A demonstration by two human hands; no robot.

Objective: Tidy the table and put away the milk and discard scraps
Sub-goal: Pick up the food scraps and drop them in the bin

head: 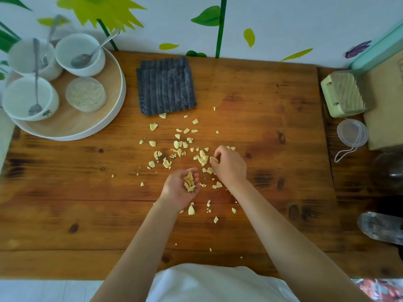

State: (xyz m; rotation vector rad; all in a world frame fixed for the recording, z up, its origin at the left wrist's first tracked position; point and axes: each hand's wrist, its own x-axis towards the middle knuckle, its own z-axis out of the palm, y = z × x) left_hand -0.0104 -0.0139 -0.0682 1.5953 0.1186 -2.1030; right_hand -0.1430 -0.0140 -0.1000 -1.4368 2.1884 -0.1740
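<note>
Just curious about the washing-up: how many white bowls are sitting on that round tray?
3 bowls, all on the tray: back left, back right, front left. None seems hidden.

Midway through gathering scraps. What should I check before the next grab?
1. Left hand cups collected scraps: ok.
2. Right hand grip on one scrap: ok, pinched.
3. Table free of loose scraps: not ok, many remain around both hands.
4. Room left in the left palm: cannot tell.
5. Cloth clear of scraps: not ok, one lies at its near edge.
</note>
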